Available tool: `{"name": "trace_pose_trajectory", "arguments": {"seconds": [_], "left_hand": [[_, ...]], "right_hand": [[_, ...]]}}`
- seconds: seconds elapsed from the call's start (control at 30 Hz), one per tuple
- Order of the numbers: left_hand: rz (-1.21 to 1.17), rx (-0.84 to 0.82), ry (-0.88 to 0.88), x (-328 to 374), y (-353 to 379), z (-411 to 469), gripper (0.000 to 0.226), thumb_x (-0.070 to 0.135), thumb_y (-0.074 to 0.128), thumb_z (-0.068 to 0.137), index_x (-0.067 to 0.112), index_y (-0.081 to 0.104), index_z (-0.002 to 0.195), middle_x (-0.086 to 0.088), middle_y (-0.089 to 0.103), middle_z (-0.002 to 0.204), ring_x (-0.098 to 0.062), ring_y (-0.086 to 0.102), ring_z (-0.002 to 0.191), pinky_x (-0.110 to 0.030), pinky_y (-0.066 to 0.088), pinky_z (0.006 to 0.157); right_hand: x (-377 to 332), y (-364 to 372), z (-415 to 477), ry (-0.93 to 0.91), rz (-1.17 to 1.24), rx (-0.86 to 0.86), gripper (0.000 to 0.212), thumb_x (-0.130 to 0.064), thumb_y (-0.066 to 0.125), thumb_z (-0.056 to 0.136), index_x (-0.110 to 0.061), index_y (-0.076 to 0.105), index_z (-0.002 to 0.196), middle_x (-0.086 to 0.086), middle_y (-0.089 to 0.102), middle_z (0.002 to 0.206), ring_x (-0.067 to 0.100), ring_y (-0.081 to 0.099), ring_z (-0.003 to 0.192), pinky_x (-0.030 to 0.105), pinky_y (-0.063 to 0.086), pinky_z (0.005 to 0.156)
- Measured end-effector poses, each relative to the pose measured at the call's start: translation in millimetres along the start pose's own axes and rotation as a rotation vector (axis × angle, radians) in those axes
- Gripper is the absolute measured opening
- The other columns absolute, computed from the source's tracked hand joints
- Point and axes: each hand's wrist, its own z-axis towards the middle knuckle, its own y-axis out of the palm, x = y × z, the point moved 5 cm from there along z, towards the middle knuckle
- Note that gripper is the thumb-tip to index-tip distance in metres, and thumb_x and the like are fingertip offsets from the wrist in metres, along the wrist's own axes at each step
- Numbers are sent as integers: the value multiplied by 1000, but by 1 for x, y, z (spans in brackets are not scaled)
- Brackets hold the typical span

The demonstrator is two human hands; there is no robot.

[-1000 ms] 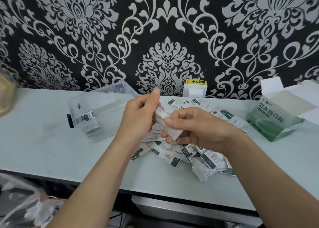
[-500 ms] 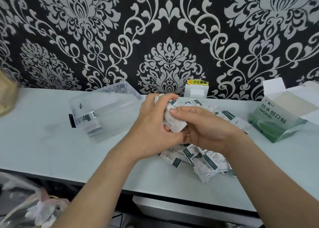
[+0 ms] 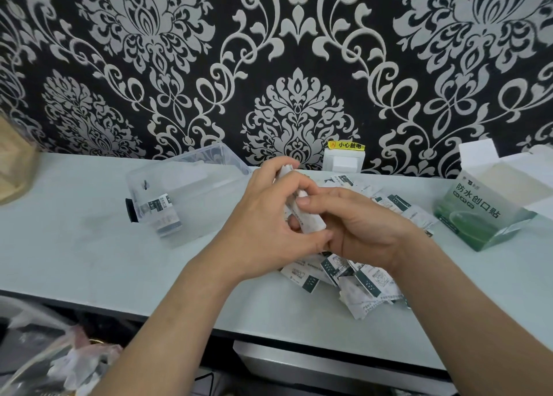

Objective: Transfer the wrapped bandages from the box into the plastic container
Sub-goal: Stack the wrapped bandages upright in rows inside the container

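Squaring bandage stack (image 3: 309, 223) between hands: left hand (image 3: 263, 225) fingers, looser earlier, now curled round it; right hand (image 3: 366, 229) fingers pinch its end. Stack above pile (image 3: 368, 282) on table (image 3: 74, 246); plastic container (image 3: 191, 183) just left, few inside. Drop-off likely next.

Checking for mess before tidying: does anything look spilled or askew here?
Yes. Wrapped bandages lie spilled in a loose heap on the table. The green bandage box lies tipped over at the right, flaps open, and the clear plastic container appears tilted.

Left hand (image 3: 266, 225), right hand (image 3: 365, 228) touching, both curled, pinching; forearms converge.
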Motion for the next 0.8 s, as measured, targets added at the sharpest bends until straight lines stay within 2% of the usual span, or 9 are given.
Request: {"name": "trace_pose_trajectory", "arguments": {"seconds": [0.13, 0.23, 0.3, 0.37, 0.43, 0.5, 0.67, 0.73, 0.8], "left_hand": [[15, 5, 19, -2, -10, -3, 41, 57, 73, 60, 43, 57, 95, 13, 39, 130, -6, 50, 113, 0, 36, 79], [-59, -25, -9, -3, -18, -6, 43, 48, 83, 61, 39, 61, 97, 12, 40, 130, 1, 50, 111, -2, 37, 84], [-167, -51, -38, -8, -31, -8, 37, 40, 83, 69, 37, 65, 101, 13, 46, 127, 1, 50, 116, -13, 39, 97], [-208, -29, -39, -16, -50, -11, 25, 22, 77, 80, 33, 69, 101, 14, 57, 115, -5, 55, 115, -24, 42, 102], [-201, 58, -49, -27, -70, -14, 31, 2, 69, 85, 31, 72, 95, 14, 67, 99, -6, 63, 101, -25, 48, 94], [-197, 153, -76, -37, -89, -18, 38, -5, 68, 83, 32, 72, 85, 16, 71, 85, -4, 66, 85, -23, 51, 84], [-212, 362, -160, -59, -130, -11, 26, -9, 72, 77, 17, 70, 76, -2, 74, 79, -14, 71, 75, -27, 57, 78], [-162, 384, -207, -71, -146, -6, 25, -4, 76, 75, 20, 69, 76, -1, 74, 81, -15, 71, 78, -30, 57, 80], [5, 383, -307, -91, -160, -5, 21, 9, 79, 75, 25, 67, 82, 6, 72, 88, -11, 68, 86, -32, 55, 81]], "right_hand": [[-4, 6, 2, -20, -6, 14, 55, -15, 63, 84, 12, 45, 129, 22, 58, 104, 22, 64, 83, 34, 55, 75], [-7, 10, 5, -38, -42, 44, 57, -12, 65, 83, 10, 45, 131, 20, 65, 102, 23, 66, 81, 37, 55, 77], [-11, 12, 6, -38, -132, 91, 46, -9, 71, 80, 8, 55, 119, 19, 68, 99, 24, 65, 85, 37, 54, 78], [-16, 18, 8, -28, -244, 128, 21, -5, 74, 79, -5, 60, 95, 19, 70, 94, 21, 66, 77, 27, 53, 65], [-22, 32, 12, -5, -342, 99, 20, -7, 73, 76, -13, 56, 83, 20, 72, 94, 17, 66, 69, 21, 46, 56], [-29, 49, 23, 3, -442, 79, 20, -7, 73, 78, -14, 55, 82, 20, 73, 96, 14, 66, 67, 15, 42, 50], [-53, 81, 66, -48, -648, 122, 16, -14, 73, 84, -12, 57, 86, 17, 74, 94, 12, 65, 67, 13, 46, 54], [-61, 92, 84, -67, -735, 147, 16, -14, 73, 85, -10, 58, 89, 18, 74, 89, 14, 63, 67, 15, 46, 56], [-66, 101, 105, -77, -907, 177, 15, -13, 73, 84, -9, 59, 85, 14, 70, 76, 11, 59, 57, 13, 42, 48]]}}
